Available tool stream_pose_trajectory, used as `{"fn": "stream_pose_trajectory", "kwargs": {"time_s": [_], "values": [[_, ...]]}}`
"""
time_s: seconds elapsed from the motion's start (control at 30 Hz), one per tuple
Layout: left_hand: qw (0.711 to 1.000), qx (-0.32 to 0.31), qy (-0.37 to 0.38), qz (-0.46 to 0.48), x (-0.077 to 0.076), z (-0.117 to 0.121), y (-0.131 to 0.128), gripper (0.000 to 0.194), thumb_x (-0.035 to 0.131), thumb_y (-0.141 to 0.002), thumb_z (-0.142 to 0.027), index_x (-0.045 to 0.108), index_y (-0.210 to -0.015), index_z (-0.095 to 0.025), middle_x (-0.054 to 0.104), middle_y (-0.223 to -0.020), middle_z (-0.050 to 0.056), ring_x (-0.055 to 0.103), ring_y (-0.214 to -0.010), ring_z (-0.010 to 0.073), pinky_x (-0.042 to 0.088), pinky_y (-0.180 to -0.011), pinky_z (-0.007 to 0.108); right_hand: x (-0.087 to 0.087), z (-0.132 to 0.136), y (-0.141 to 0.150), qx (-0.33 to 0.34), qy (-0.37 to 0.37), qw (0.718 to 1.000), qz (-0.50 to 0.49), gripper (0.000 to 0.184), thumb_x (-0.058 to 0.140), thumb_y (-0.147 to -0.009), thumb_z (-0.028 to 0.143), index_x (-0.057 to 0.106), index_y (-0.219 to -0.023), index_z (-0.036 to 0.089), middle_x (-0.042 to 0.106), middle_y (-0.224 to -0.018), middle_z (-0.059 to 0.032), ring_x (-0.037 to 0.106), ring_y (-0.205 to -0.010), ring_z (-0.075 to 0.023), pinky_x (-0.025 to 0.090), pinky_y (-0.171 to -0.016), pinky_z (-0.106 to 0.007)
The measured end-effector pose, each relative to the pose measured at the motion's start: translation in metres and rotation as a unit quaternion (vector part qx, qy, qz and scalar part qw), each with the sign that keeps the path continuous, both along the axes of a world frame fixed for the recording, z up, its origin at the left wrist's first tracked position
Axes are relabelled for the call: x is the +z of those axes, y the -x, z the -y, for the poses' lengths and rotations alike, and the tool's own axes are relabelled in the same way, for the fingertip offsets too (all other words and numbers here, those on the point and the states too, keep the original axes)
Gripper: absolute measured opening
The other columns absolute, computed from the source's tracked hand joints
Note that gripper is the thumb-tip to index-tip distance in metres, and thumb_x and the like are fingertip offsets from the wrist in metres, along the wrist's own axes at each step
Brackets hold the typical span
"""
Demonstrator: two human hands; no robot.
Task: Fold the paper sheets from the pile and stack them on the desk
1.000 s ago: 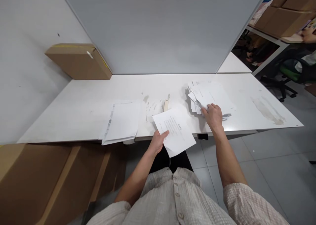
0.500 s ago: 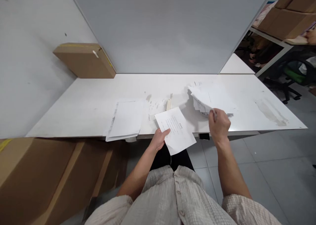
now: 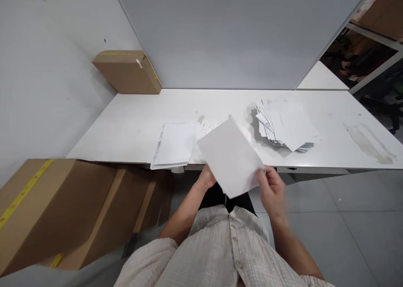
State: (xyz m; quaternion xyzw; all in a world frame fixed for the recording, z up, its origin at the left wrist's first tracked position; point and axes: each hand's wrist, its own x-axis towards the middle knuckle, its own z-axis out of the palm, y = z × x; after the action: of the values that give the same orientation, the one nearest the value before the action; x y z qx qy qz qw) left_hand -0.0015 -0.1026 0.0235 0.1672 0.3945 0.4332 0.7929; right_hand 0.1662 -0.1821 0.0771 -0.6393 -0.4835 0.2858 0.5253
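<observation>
A blank-faced sheet of paper (image 3: pixel 232 157) hangs tilted over the desk's front edge, between my hands. My right hand (image 3: pixel 272 189) pinches its right corner between thumb and fingers. On the opposite side my left hand (image 3: pixel 206 178) grips paper at the lower left edge; its fingertips are hidden by the sheet. The printed sheet that it held lies out of sight behind the blank one. To the right sits an untidy stack of papers (image 3: pixel 291 123). A neater pile of papers (image 3: pixel 176 143) is at the left, its front edge overhanging the desk.
The white desk (image 3: pixel 132 131) meets a grey panel (image 3: pixel 233 39) at the back. One cardboard box (image 3: pixel 130 73) stands at its far left corner. Larger cardboard boxes (image 3: pixel 59 207) are on the floor at the left. Dark smudges mark the desk's right end.
My right hand has brought a sheet from the right stack over to my left hand, covering the printed page there. The camera view has shifted left.
</observation>
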Motion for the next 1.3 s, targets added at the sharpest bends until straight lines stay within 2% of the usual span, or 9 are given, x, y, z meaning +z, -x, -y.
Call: {"fn": "stream_pose_trajectory", "kwargs": {"time_s": [0.13,0.27,0.37,0.57,0.67,0.77,0.87,1.03,1.3], "values": [[0.999,0.026,0.031,0.004,-0.001,0.003,0.0,0.017,0.067,-0.072,-0.026,0.068,-0.079,-0.011,0.072,-0.076,0.009,0.067,-0.076,0.0228,0.053,-0.079,0.036,-0.026,-0.014,-0.012,-0.029,0.12,0.983,-0.132,0.026,0.054,-0.08,0.043,0.058,-0.085,0.018,0.054,-0.066,0.0007,0.048,-0.056,-0.0125,0.038,-0.049,-0.022],[0.997,0.069,0.044,-0.001,-0.003,0.004,-0.004,0.027,0.062,-0.08,-0.033,0.069,-0.089,-0.008,0.072,-0.09,0.012,0.067,-0.088,0.0242,0.051,-0.087,0.037,-0.068,-0.018,-0.012,-0.061,0.167,0.979,-0.094,0.025,0.054,-0.077,0.043,0.056,-0.078,0.018,0.049,-0.06,0.0029,0.043,-0.054,-0.012,0.035,-0.048,-0.022],[0.997,0.075,0.019,0.02,-0.005,0.007,-0.004,0.051,0.054,-0.081,-0.055,0.066,-0.104,-0.011,0.068,-0.108,0.013,0.063,-0.103,0.0258,0.047,-0.094,0.039,-0.08,-0.014,-0.007,-0.073,0.17,0.981,-0.061,0.026,0.052,-0.077,0.044,0.057,-0.081,0.018,0.05,-0.063,0.0022,0.046,-0.059,-0.0136,0.037,-0.052,-0.023],[0.993,0.062,-0.056,-0.082,-0.011,0.012,-0.001,0.048,0.079,-0.063,-0.038,0.066,-0.101,-0.012,0.067,-0.112,0.013,0.062,-0.104,0.0276,0.044,-0.098,0.041,-0.059,-0.008,-0.004,0.005,0.21,0.976,0.06,0.033,0.047,-0.081,0.048,0.059,-0.091,0.019,0.06,-0.071,-0.0028,0.054,-0.065,-0.0192,0.041,-0.058,-0.03],[0.983,0.035,-0.122,-0.131,-0.006,0.013,0.008,0.044,0.074,-0.068,-0.041,0.067,-0.1,-0.012,0.068,-0.108,0.013,0.064,-0.099,0.0267,0.046,-0.095,0.042,-0.044,-0.012,-0.013,0.012,0.156,0.976,0.149,0.041,0.052,-0.08,0.049,0.057,-0.108,0.019,0.063,-0.1,-0.0106,0.058,-0.085,-0.0252,0.045,-0.07,-0.037],[0.964,-0.033,-0.192,-0.182,0.013,0.01,0.018,0.042,0.068,-0.073,-0.043,0.067,-0.102,-0.012,0.069,-0.107,0.012,0.064,-0.099,0.0251,0.047,-0.092,0.038,-0.024,-0.024,-0.02,0.04,0.093,0.993,0.051,0.05,0.057,-0.08,0.047,0.05,-0.123,0.023,0.056,-0.121,-0.0117,0.055,-0.103,-0.0256,0.047,-0.081,-0.038],[0.937,-0.069,-0.248,-0.236,0.043,0.001,0.024,0.04,0.066,-0.075,-0.042,0.068,-0.103,-0.014,0.069,-0.106,0.009,0.064,-0.098,0.0236,0.049,-0.089,0.035,0.002,-0.045,-0.02,0.146,0.057,0.981,-0.117,0.037,0.056,-0.083,0.044,0.054,-0.115,0.025,0.062,-0.109,-0.0075,0.059,-0.095,-0.0211,0.049,-0.077,-0.035],[0.901,0.008,-0.339,-0.269,0.079,-0.026,0.023,0.035,0.072,-0.07,-0.039,0.072,-0.095,-0.015,0.072,-0.099,0.007,0.063,-0.098,0.0248,0.049,-0.089,0.037,0.031,-0.082,-0.009,0.118,-0.092,0.972,-0.178,0.019,0.062,-0.08,0.041,0.062,-0.088,0.024,0.063,-0.084,-0.001,0.058,-0.08,-0.0165,0.048,-0.074,-0.031],[0.913,0.055,-0.32,-0.247,0.041,-0.046,0.02,0.034,0.074,-0.066,-0.04,0.072,-0.091,-0.017,0.073,-0.093,0.005,0.064,-0.095,0.0233,0.047,-0.091,0.037,-0.003,-0.104,0.002,0.135,-0.102,0.962,-0.216,0.025,0.062,-0.079,0.041,0.062,-0.097,0.024,0.065,-0.092,-0.0026,0.059,-0.089,-0.019,0.046,-0.084,-0.035]]}}
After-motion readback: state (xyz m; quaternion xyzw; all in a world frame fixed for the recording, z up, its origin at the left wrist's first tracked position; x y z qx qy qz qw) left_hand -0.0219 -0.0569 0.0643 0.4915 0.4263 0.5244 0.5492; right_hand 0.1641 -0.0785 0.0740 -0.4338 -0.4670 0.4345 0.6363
